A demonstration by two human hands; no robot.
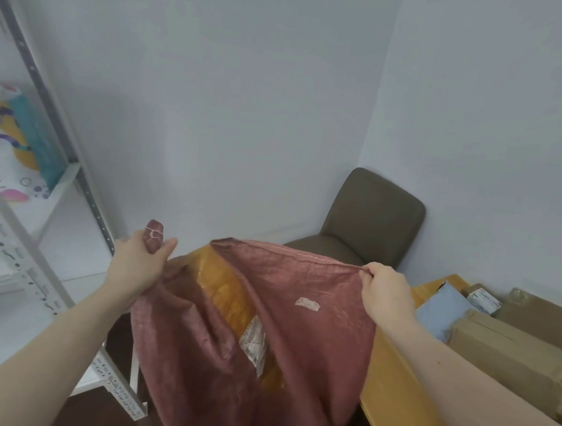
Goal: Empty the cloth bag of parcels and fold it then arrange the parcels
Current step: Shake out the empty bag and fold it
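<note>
Fingers of left hand [141,262] and right hand [388,295] grip the cloth bag's [296,348] rim, beside the table [393,396] edge.

Cloth bag [227,360] at centre w/ parcel [229,296] inside. Shelf rack [57,175] at 9 o'clock. Chair [370,220] at 1, behind table [399,407]. Boxes [510,355] on table, 3 o'clock.

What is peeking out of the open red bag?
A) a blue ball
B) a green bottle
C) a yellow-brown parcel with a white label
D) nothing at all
C: inside the mouth of the red bag, held open by the left hand and right hand, a yellow-brown parcel with a white label shows.
</note>
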